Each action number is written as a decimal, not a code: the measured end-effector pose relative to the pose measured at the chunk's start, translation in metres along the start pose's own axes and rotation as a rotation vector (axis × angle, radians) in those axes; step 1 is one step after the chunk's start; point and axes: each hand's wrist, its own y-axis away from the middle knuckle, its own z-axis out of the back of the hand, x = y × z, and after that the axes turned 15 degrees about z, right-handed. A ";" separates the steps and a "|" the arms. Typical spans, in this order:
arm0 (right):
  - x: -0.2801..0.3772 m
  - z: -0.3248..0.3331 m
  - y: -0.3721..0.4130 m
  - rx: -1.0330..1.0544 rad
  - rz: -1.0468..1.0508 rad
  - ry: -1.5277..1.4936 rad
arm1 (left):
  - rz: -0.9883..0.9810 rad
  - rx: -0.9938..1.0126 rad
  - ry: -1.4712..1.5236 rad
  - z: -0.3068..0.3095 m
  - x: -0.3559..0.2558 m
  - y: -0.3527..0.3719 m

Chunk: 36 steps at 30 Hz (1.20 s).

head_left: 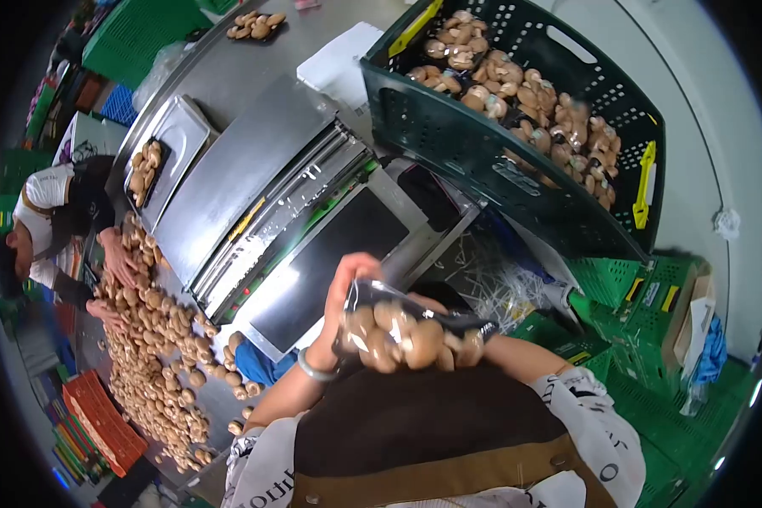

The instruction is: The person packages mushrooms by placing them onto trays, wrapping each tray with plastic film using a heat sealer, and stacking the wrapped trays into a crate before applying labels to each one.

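Note:
A film-wrapped pack of brown mushrooms point(411, 339) on a dark tray is held up in front of my apron. My left hand point(344, 292), with a bracelet at its wrist, grips the pack's left end, its fingers curled round the edge. Behind the pack, my right hand point(429, 303) holds the other side; only a bit of the fingers shows above the tray. Just beyond the pack stands a metal wrapping machine point(334, 245) with a dark flat plate.
At upper right, a dark green crate point(499, 182) holds many wrapped mushroom packs. Loose mushrooms point(157, 364) cover the left table, where a co-worker's hands point(118, 258) reach in. An unwrapped tray of mushrooms point(146, 173) sits on a metal pan. Green crates point(635, 322) stand right.

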 end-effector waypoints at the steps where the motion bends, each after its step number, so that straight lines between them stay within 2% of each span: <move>1: 0.016 -0.014 -0.003 0.085 -0.058 -0.029 | -0.113 0.160 -0.011 -0.007 -0.013 0.010; 2: 0.030 -0.025 -0.007 0.156 -0.109 -0.038 | -0.059 0.257 0.076 -0.004 -0.014 0.013; 4: 0.050 -0.027 -0.019 0.247 -0.180 0.058 | -0.173 0.597 0.043 -0.025 -0.033 0.014; 5: 0.061 -0.020 -0.025 0.287 -0.226 0.175 | 0.023 0.687 0.171 -0.041 -0.051 0.025; 7: 0.085 -0.018 -0.027 0.233 0.224 0.471 | 0.300 0.717 0.229 -0.063 -0.071 0.036; 8: 0.118 -0.006 -0.038 0.227 -0.324 1.244 | 0.367 0.668 0.162 -0.065 -0.071 0.033; 9: 0.142 -0.008 -0.043 0.015 -0.243 1.447 | 0.433 0.616 0.093 -0.065 -0.070 0.029; 10: 0.170 -0.012 -0.037 -0.122 -0.077 1.221 | 0.492 0.562 0.029 -0.063 -0.066 0.025; 12: 0.201 -0.047 -0.034 0.206 0.274 1.338 | 0.723 0.574 0.136 -0.039 -0.037 -0.004; 14: 0.191 -0.076 -0.039 0.461 0.062 1.423 | 0.553 0.231 0.011 -0.034 -0.024 0.007; 15: 0.182 -0.074 -0.048 0.499 0.041 1.468 | 0.482 0.056 -0.071 -0.038 -0.025 0.012; 17: 0.214 -0.058 -0.058 0.254 -0.202 1.146 | 0.351 0.036 -0.188 -0.048 -0.032 -0.010; 19: 0.241 -0.021 -0.064 0.103 0.167 1.195 | 0.219 0.010 -0.295 -0.056 -0.041 -0.035; 20: 0.261 -0.011 -0.059 -0.164 0.290 1.089 | 0.155 -0.005 -0.343 -0.060 -0.045 -0.046; 21: 0.276 0.019 -0.060 -0.317 0.405 0.867 | 0.218 0.006 -0.216 -0.057 -0.049 -0.056; 22: 0.295 0.025 -0.064 -0.471 0.518 0.328 | 0.285 0.018 -0.091 -0.049 -0.054 -0.064; 23: 0.311 0.052 -0.073 -0.428 0.644 0.269 | 0.279 -0.059 -0.046 -0.043 -0.056 -0.068; 24: 0.322 0.075 -0.085 -0.478 0.683 0.243 | 0.259 -0.114 -0.026 -0.042 -0.061 -0.072; 25: 0.327 0.092 -0.094 -0.523 0.648 0.193 | 0.243 -0.120 -0.031 -0.043 -0.066 -0.077; 28: 0.307 0.162 -0.124 -0.807 0.527 0.297 | 0.231 -0.107 -0.049 -0.046 -0.078 -0.083; 31: 0.318 0.219 -0.135 -0.922 0.513 0.284 | 0.266 -0.127 -0.054 -0.042 -0.081 -0.082; 34: 0.348 0.289 -0.125 -0.891 0.593 0.217 | 0.278 -0.212 -0.007 -0.025 -0.073 -0.073; 35: 0.354 0.301 -0.120 -0.878 0.609 0.276 | 0.280 -0.246 0.014 -0.019 -0.069 -0.071; 36: 0.359 0.306 -0.116 -0.883 0.542 0.305 | 0.286 -0.260 0.036 -0.015 -0.065 -0.070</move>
